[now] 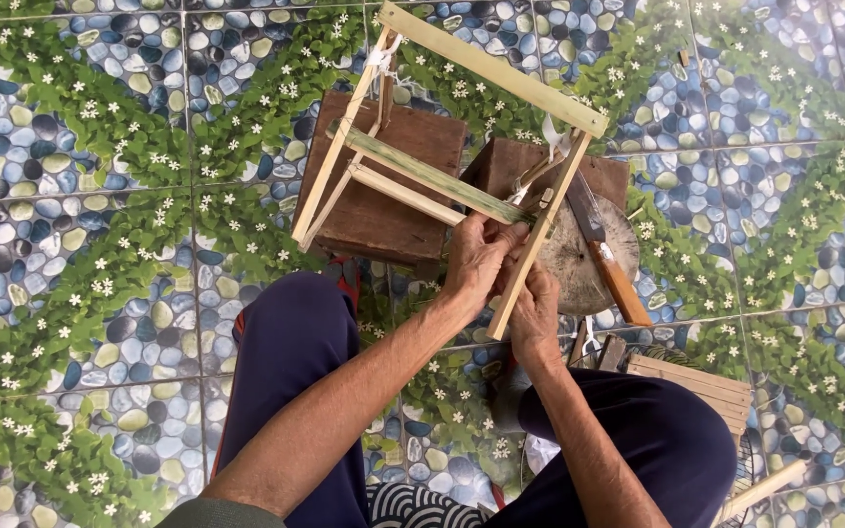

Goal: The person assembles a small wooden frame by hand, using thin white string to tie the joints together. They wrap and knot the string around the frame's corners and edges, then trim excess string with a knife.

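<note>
Both the left hand and right hand close around 1 side rail of a light, stiff bamboo frame, likely best gripped near its tied corners, a knife lying just beyond the right hand.

No packages, labels, signs or screens anywhere around either hand.
</note>
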